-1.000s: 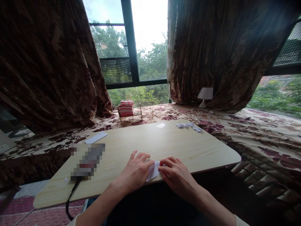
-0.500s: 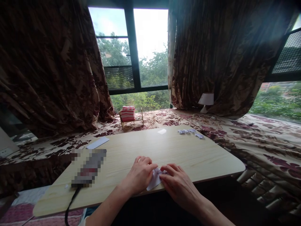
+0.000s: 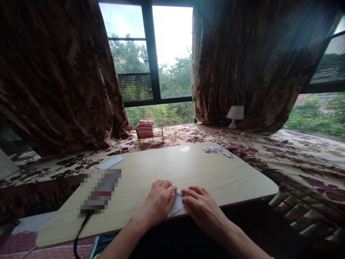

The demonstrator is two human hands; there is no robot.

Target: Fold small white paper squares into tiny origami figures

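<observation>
Left hand (image 3: 159, 200) and right hand (image 3: 201, 205) palm-down, fingers bent, both gripping white paper (image 3: 176, 206)

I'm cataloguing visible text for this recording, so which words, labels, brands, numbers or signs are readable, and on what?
None can be read.
Dark object with a cable: pixelated, so any marking is unreadable.
White paper at the hands: no legible text.
White slip at the table's far left: no legible text.
</observation>
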